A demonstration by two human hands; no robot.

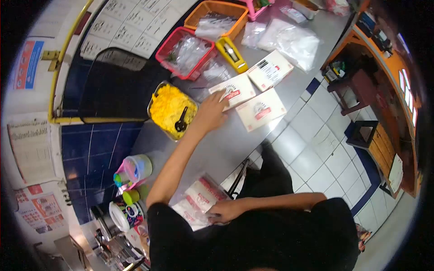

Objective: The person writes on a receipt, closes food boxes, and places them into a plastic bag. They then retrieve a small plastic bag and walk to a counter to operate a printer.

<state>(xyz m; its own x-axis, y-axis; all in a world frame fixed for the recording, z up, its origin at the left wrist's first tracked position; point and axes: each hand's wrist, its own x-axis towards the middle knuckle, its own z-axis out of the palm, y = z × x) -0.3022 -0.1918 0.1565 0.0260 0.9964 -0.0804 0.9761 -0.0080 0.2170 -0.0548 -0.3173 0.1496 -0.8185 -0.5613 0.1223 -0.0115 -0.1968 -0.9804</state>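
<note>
My left hand reaches across the metal table, its fingers closed at the near corner of a white printed box. Two similar boxes lie beside it, one farther back and one nearer the table edge. Close to my body, my right hand grips the edge of a clear plastic bag holding red and white packs. Left of my left hand sits a tray of yellow shredded food with a black scoop in it.
A red basket and an orange basket hold clear plastic. Near them are a yellow tool and plastic bags. Tubs stand at the left edge. A wooden stool is on the right.
</note>
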